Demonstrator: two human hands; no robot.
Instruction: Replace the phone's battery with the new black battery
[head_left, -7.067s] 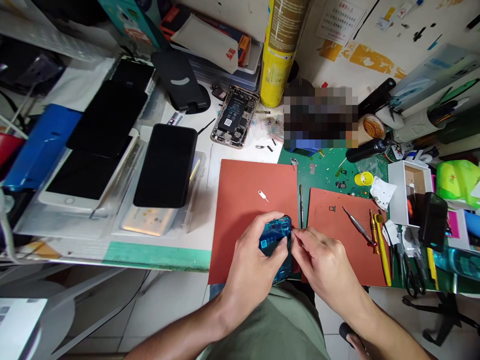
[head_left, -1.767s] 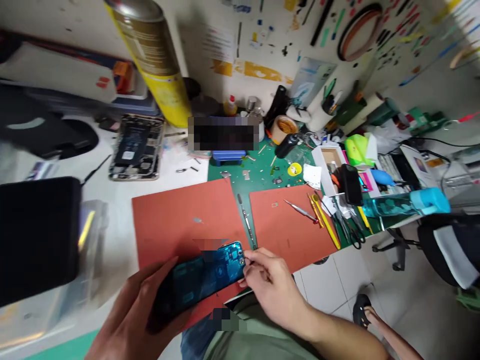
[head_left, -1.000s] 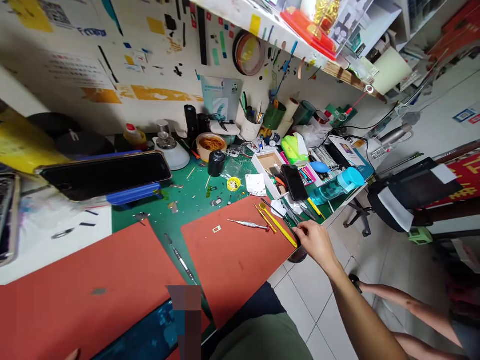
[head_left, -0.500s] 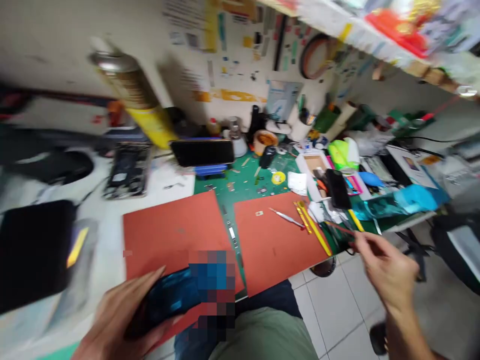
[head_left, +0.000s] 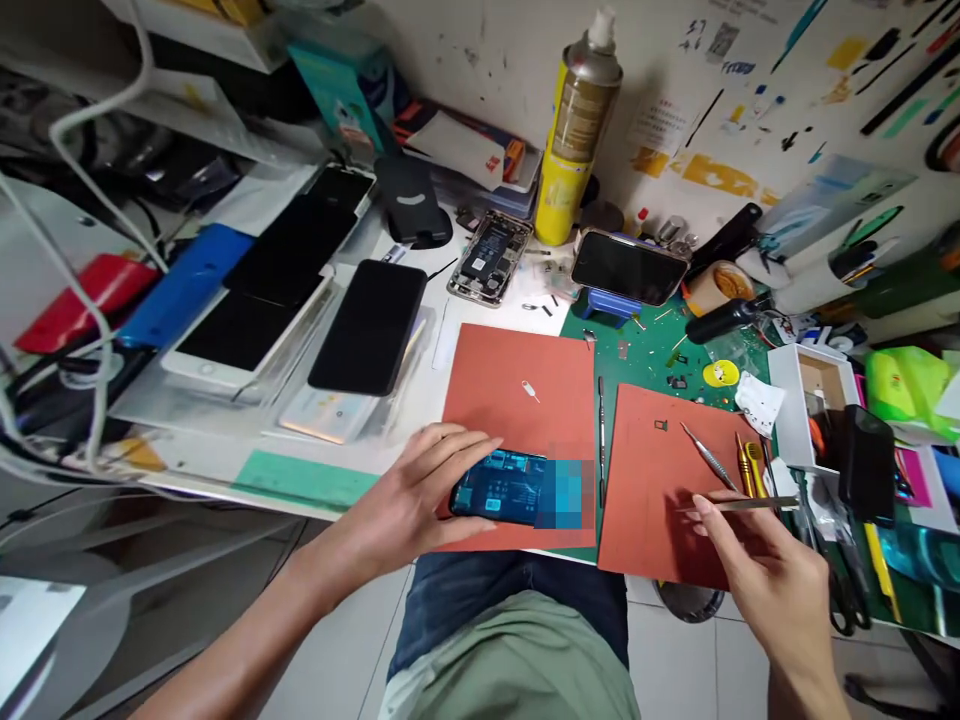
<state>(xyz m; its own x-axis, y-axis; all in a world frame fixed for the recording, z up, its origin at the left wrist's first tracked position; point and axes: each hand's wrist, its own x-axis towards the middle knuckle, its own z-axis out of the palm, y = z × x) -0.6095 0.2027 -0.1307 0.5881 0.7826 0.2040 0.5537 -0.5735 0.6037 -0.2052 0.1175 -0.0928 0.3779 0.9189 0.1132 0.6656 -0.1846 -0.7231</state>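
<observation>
My left hand (head_left: pixel 420 495) grips the left end of a phone (head_left: pixel 499 490) lying on its side over the left red mat (head_left: pixel 517 350). The phone's face is blue with dark shapes like inner parts; its right end is blurred out. In my right hand (head_left: pixel 772 560) are thin metal tweezers (head_left: pixel 757 504), held between thumb and fingers over the right red mat (head_left: pixel 637 480). A SIM eject pin (head_left: pixel 530 390) lies above the phone. A small SIM tray (head_left: pixel 661 426) and a pen-like screwdriver (head_left: pixel 709 456) rest on the right mat.
An opened phone (head_left: pixel 491 258) and a yellow spray can (head_left: pixel 574 140) stand at the back. A phone leans on a blue stand (head_left: pixel 609 305). Stacked phones (head_left: pixel 367 325) lie left. Scissors (head_left: pixel 847 590) and a white box (head_left: pixel 806 395) are at the right.
The view has turned left. My right hand has come in from beyond the right edge to over the right mat, still with the tweezers. My left hand keeps the phone.
</observation>
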